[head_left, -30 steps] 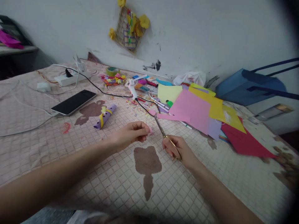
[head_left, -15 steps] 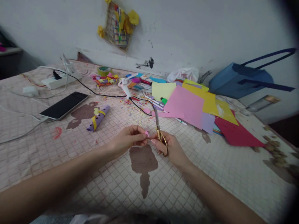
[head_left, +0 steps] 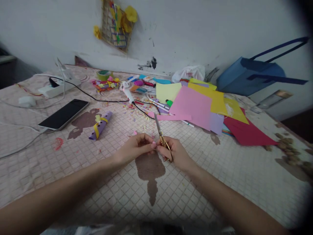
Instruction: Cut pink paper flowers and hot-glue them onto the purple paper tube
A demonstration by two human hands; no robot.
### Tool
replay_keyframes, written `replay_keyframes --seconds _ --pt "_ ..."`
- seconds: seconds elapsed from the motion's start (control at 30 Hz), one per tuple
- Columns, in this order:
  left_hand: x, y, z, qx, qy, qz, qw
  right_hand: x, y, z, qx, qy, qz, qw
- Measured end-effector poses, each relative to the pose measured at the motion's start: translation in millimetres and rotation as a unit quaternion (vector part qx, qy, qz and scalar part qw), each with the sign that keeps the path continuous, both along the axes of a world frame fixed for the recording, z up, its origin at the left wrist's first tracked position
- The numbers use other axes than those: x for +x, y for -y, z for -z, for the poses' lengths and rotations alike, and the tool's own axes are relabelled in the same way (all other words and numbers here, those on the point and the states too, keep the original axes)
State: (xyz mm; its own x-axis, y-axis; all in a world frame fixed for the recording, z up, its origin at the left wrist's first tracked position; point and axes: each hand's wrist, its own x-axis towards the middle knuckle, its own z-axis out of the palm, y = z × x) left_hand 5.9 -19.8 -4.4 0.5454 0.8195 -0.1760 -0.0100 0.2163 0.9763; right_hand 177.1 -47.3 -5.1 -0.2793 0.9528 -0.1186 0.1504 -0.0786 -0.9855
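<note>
My left hand [head_left: 136,148] and my right hand [head_left: 172,151] meet fingertip to fingertip over the checked pink cloth [head_left: 117,182], just above a brown patch. The left fingers are pinched on a tiny pink paper piece [head_left: 154,143] that barely shows between the two hands. My right hand is closed round the handles of gold scissors [head_left: 159,132], whose blades point away from me. A purple paper roll with yellow bands [head_left: 100,124] lies to the left of my hands.
A black phone [head_left: 64,113] and a white power strip [head_left: 58,87] with cables lie at left. A glue gun [head_left: 127,92], pens and paper scraps sit at the back. Coloured paper sheets [head_left: 195,106] spread at right, before a blue bag [head_left: 256,78].
My right hand has come left with the scissors until its fingertips meet my left hand at the pink piece. The view has shifted slightly.
</note>
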Motion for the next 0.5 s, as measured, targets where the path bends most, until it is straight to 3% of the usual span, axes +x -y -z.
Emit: replay_keyframes --seconds 0.13,0.23,0.33,0.5 --pt "-3.0 -1.1 -2.3 0.050 -0.026 0.020 0.998 -0.5 -0.7 -1.8 0.003 0.002 -0.032 0.999" --pt "-4.0 -2.5 -1.1 0.006 -0.016 0.023 1.000 0.4 -1.9 -1.4 0.001 0.006 -0.008 1.000" --pt "-4.5 -4.3 -0.1 -0.040 0.014 -0.004 0.999 3.0 -1.5 -1.7 0.004 -0.004 0.010 1.000" --pt "-6.3 -6.5 -5.2 -0.036 0.080 -0.067 0.994 6.0 4.6 -7.0 0.004 0.002 -0.027 1.000"
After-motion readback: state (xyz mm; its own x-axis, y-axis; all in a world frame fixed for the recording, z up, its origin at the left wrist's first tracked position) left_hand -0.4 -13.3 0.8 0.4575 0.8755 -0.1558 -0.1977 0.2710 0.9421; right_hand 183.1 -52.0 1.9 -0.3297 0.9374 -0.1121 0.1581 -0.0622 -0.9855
